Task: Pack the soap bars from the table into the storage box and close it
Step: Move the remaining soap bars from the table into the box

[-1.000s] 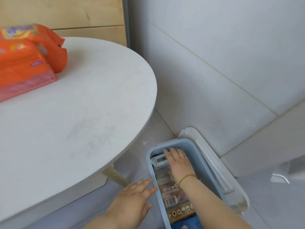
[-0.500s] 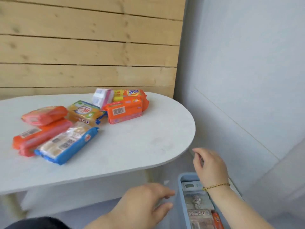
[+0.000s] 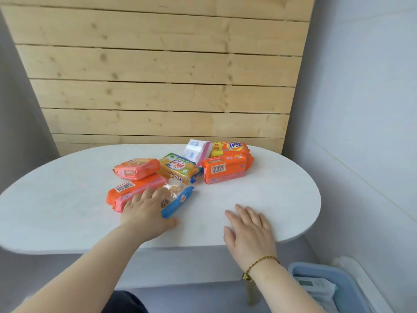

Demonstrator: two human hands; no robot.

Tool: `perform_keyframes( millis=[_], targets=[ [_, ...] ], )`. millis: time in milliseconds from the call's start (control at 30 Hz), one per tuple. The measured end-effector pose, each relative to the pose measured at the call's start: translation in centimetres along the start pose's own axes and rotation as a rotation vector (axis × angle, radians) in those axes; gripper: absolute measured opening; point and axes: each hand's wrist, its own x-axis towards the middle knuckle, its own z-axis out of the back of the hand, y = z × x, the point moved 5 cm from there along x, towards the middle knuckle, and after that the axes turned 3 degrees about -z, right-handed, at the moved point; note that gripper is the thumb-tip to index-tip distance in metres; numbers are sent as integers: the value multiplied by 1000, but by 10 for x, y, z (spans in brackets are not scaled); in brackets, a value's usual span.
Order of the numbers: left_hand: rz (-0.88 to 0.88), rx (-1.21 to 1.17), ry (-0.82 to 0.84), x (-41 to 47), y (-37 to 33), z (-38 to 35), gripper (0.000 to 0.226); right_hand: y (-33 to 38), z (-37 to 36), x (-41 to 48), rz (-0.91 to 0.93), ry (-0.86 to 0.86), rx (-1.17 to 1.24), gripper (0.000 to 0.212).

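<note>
Several wrapped soap packs lie on the white oval table [image 3: 282, 199]. My left hand [image 3: 144, 213] rests with spread fingers over the near end of the blue-edged soap pack [image 3: 178, 199] and touches the long orange pack [image 3: 133, 188] beside it; it lifts neither. My right hand [image 3: 248, 229] hovers flat and empty over the table's front edge. Farther back lie a small orange pack [image 3: 137, 168], a yellow pack [image 3: 178, 167], a white pack [image 3: 196, 150] and a stacked orange Tide pack [image 3: 225, 168]. The blue storage box [image 3: 347, 283] stands open on the floor at lower right, with packs inside.
A wooden slat wall [image 3: 158, 75] rises behind the table. A pale wall [image 3: 361, 109] runs along the right. The box's translucent lid [image 3: 370, 276] leans between box and wall. A table leg [image 3: 250, 294] stands just left of the box.
The view swung up from the box to the table. My right hand left the box and came over the table's front edge. My left hand moved from beside the box onto the blue-edged pack.
</note>
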Motion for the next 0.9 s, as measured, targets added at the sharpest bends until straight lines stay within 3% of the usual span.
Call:
perform_keyframes(
  millis=[400,467,567,667,733,800,900],
  targets=[
    [55,-59,-31,14,3,1,80,-3,-7,1,-4,29,-10,43],
    [57,-180,-50,11,2,5,78,-4,-1,0,-13,-1,14,47],
    [22,-657,-32,3,-8,9,78,-7,6,-4,11,1,115,72],
    [-34,-1076,23,-12,-31,15,76,-13,20,-5,-61,80,558,52],
    [-72,-1226,32,-22,-51,14,68,-16,37,-9,-209,48,994,41],
    [-113,-1296,17,-31,-73,6,61,-16,52,-12,-312,142,1324,22],
    [-236,-1219,-46,-47,-112,-11,58,-28,74,-22,-289,248,1359,20]
  ],
)
